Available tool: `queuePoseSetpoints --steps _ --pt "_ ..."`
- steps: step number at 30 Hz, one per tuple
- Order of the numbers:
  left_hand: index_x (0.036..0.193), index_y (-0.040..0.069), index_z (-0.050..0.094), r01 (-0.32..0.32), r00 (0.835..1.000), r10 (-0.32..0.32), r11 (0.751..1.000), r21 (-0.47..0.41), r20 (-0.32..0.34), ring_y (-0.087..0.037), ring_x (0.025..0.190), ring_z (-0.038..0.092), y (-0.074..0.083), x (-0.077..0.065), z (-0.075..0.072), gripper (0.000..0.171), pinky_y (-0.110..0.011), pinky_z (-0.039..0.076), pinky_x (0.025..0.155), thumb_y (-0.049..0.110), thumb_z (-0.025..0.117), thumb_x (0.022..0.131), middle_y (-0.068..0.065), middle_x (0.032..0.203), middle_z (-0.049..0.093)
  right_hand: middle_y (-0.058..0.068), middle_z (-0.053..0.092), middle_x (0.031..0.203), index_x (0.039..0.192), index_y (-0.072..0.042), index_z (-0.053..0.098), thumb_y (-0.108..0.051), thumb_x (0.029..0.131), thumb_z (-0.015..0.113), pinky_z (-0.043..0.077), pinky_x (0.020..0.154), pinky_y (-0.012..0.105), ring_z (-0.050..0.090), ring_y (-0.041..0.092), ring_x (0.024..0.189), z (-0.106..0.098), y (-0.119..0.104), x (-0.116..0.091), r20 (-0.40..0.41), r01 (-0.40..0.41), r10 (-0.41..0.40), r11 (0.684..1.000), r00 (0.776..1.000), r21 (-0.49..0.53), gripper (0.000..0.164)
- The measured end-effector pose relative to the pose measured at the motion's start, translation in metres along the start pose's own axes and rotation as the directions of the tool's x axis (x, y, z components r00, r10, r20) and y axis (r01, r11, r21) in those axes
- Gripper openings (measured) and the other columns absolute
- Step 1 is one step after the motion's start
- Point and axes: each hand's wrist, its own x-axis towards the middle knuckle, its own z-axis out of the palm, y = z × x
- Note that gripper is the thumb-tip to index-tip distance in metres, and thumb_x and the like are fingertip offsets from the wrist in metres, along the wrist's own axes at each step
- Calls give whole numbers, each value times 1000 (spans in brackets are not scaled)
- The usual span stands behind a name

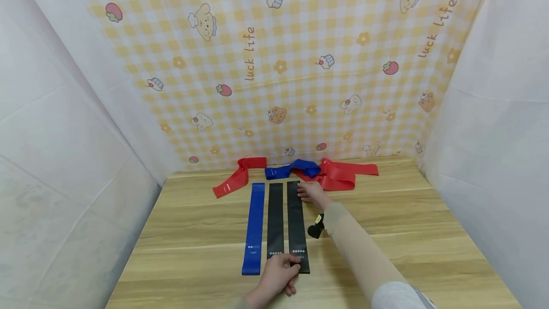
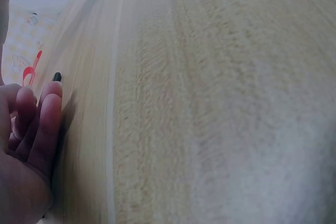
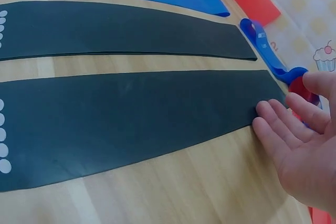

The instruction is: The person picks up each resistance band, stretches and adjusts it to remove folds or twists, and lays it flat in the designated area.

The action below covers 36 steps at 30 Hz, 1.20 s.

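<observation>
Two black resistance bands [image 1: 275, 218] and a blue resistance band [image 1: 254, 223] lie flat, side by side, on the wooden table. At the near end of the right black band [image 1: 297, 223] is my left hand [image 1: 278, 274], its thumb and forefinger over the printed end. Whether they pinch the band or only touch it is hidden; the left wrist view shows the other fingers [image 2: 46, 124] bent. My right hand [image 3: 304, 145] touches the far end of that same band with nearly straight fingers, palm turned sideways.
Along the back lie a red band [image 1: 233, 182], a twisted blue band [image 1: 304, 167] and a heap of red bands [image 1: 339, 175]. Right of the black bands sits a small black object [image 1: 316, 228] with a yellow label. A checked curtain [image 1: 279, 66] hangs behind the table [image 1: 386, 242].
</observation>
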Motion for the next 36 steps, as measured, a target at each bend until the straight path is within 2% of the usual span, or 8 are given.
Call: queuePoseSetpoints --steps 4,8,12,18,21,25,31,36 --pt "101 9 72 -23 999 22 1000 -8 -23 -16 39 59 -3 0 1 14 -32 50 38 8 67 88 -4 48 56 26 59 123 128 8 55 -18 100 52 51 90 39 61 34 107 -5 -4 2 -63 80 -86 992 994 -99 38" --pt "99 7 71 -21 997 14 996 -89 -74 -15 40 58 -4 -1 1 11 -30 50 39 9 65 90 -5 51 58 19 66 106 117 4 65 -17 97 57 53 72 30 62 26 86 -13 -8 6 -186 156 -212 948 959 -278 30" --pt "100 2 68 -16 993 -11 974 -224 -121 -14 41 58 -6 -2 -2 13 -26 49 40 12 62 93 -5 53 58 19 63 120 125 2 61 -18 97 57 53 71 32 61 29 87 -22 -12 9 -208 155 -234 928 950 -339 35" --pt "105 -3 65 -28 991 -15 947 -321 -130 -13 44 58 1 -4 -10 19 -25 49 42 11 59 94 -4 56 58 18 48 141 139 1 48 -21 100 53 51 87 39 52 29 103 -29 -14 13 -164 79 -116 973 980 -217 45" --pt "107 -6 63 -62 987 9 942 -331 -160 -13 45 57 8 -3 -16 21 -26 50 43 10 59 95 -8 59 60 17 43 145 143 0 43 -23 100 52 51 86 37 47 28 106 -29 -16 15 -130 50 -73 983 989 -175 50" --pt "109 -9 61 -86 987 34 936 -340 -158 -13 46 58 16 -2 -22 25 -26 51 44 12 59 95 -11 61 60 16 38 148 146 -1 38 -23 101 50 50 85 36 44 26 99 -25 -20 14 -145 10 -21 997 989 -74 52" --pt "109 -10 61 -97 990 61 948 -304 -126 -12 47 58 17 6 -31 25 -26 52 46 12 58 96 -4 58 58 14 43 129 144 -4 42 -28 101 51 44 81 37 42 20 76 -20 -26 15 -140 -39 51 995 989 87 50" --pt "108 -10 62 -104 991 79 962 -254 -110 -11 50 58 23 14 -40 25 -27 53 49 11 58 97 -2 60 57 12 42 119 140 -7 44 -31 101 51 42 79 32 45 22 83 -19 -27 18 -130 -44 71 979 989 200 47"
